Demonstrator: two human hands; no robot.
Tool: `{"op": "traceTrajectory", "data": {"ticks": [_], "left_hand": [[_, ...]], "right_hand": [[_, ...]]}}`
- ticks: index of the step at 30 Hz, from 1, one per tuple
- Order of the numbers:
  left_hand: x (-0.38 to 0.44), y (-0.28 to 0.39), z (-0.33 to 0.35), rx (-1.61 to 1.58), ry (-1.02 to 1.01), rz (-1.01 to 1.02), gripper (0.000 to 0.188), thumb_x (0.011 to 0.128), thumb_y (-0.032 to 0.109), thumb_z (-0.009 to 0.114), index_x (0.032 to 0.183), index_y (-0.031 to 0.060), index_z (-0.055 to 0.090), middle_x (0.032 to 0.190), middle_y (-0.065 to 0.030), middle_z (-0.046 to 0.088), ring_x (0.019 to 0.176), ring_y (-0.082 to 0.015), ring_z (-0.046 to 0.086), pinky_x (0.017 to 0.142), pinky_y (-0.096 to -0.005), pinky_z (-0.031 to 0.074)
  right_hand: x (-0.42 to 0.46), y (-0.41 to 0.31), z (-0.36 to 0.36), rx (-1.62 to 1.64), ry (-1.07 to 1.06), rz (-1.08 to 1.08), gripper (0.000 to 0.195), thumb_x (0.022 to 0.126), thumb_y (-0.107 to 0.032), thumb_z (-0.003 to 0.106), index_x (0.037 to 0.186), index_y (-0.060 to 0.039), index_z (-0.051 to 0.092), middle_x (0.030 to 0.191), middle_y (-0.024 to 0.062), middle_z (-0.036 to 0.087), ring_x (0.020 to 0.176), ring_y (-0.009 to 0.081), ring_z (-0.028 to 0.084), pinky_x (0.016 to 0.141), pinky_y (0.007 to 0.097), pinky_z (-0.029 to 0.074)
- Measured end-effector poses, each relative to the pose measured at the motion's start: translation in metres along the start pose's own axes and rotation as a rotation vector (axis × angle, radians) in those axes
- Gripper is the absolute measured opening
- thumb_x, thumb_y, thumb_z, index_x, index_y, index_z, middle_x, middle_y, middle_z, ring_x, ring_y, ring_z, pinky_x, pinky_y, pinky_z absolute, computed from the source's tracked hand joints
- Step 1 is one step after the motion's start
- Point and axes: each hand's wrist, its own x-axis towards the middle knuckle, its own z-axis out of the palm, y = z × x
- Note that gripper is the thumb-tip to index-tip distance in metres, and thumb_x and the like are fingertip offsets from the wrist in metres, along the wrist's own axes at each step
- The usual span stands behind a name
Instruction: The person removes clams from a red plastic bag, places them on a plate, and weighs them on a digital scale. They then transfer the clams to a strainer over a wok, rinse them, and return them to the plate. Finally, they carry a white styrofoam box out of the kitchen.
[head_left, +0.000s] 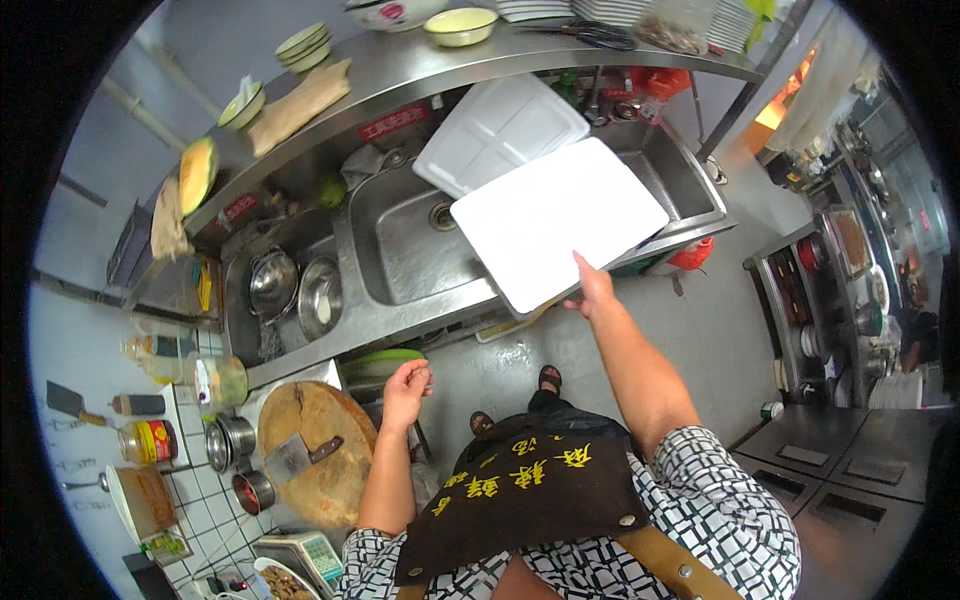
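Observation:
My right hand (594, 291) grips the near edge of a white rectangular plastic tray or lid (559, 217) with rounded corners, thumb on top. It is held over the front rim of a stainless steel sink unit (420, 255), tilted in view. Behind it, partly covered, a translucent white plastic lid (499, 135) with moulded ribs rests across the sink. My left hand (406, 386) is empty, fingers loosely curled, in the air just right of a round wooden chopping block (319, 480). A cleaver (300, 456) lies flat on that block.
Metal bowls (273, 282) sit in the left basin. A steel shelf (405, 66) above the sink carries enamel bowls (460, 27), plates and a cut melon (198, 176). Sauce jars (146, 441) and a scale (315, 555) stand at left. Steel cabinets (832, 450) are at right.

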Motion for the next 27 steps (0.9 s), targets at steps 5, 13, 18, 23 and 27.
{"op": "traceTrajectory", "data": {"ticks": [5, 13, 18, 23, 27], "left_hand": [[0.009, 0.018, 0.022, -0.157, 0.015, -0.053, 0.025, 0.098, 0.019, 0.057, 0.118, 0.0038, 0.059, 0.098, -0.0047, 0.065, 0.087, -0.0148, 0.063, 0.072, -0.0301, 0.054], [0.123, 0.011, 0.046, -0.514, 0.128, -0.170, 0.037, 0.095, 0.029, 0.062, 0.121, 0.0044, 0.053, 0.102, -0.0050, 0.059, 0.093, -0.0186, 0.059, 0.079, -0.0360, 0.053], [0.228, -0.007, 0.065, -0.353, 0.237, -0.192, 0.048, 0.090, 0.036, 0.068, 0.122, 0.0040, 0.053, 0.106, -0.0074, 0.059, 0.097, -0.0233, 0.058, 0.083, -0.0375, 0.048], [0.262, 0.008, 0.110, -0.745, 0.180, -0.436, 0.057, 0.088, 0.042, 0.069, 0.128, 0.0041, 0.053, 0.120, -0.0105, 0.061, 0.104, -0.0283, 0.060, 0.090, -0.0449, 0.047], [0.271, 0.007, 0.114, -0.933, -0.051, -0.411, 0.051, 0.091, 0.033, 0.066, 0.131, 0.0051, 0.052, 0.127, -0.0126, 0.060, 0.117, -0.0317, 0.058, 0.099, -0.0523, 0.046]], "right_hand": [[-0.006, 0.020, -0.017, 0.031, -0.109, -0.007, 0.042, 0.081, -0.015, 0.059, 0.118, 0.0063, 0.053, 0.104, 0.0169, 0.064, 0.087, 0.0316, 0.066, 0.060, 0.0474, 0.056], [-0.042, -0.027, -0.090, -0.188, -0.154, -0.017, 0.040, 0.080, -0.019, 0.060, 0.110, 0.0073, 0.059, 0.090, 0.0136, 0.067, 0.069, 0.0203, 0.066, 0.048, 0.0318, 0.050], [-0.063, -0.055, -0.107, -0.437, -0.123, 0.027, 0.048, 0.077, -0.024, 0.064, 0.115, 0.0051, 0.060, 0.094, 0.0145, 0.068, 0.074, 0.0229, 0.068, 0.054, 0.0354, 0.054], [-0.064, -0.085, -0.140, -0.545, -0.091, 0.073, 0.050, 0.075, -0.024, 0.066, 0.113, 0.0089, 0.061, 0.089, 0.0184, 0.069, 0.063, 0.0255, 0.068, 0.047, 0.0366, 0.054], [-0.035, -0.104, -0.168, -0.612, -0.041, 0.031, 0.052, 0.072, -0.022, 0.069, 0.113, 0.0091, 0.061, 0.087, 0.0195, 0.068, 0.062, 0.0286, 0.068, 0.046, 0.0380, 0.055]]}}
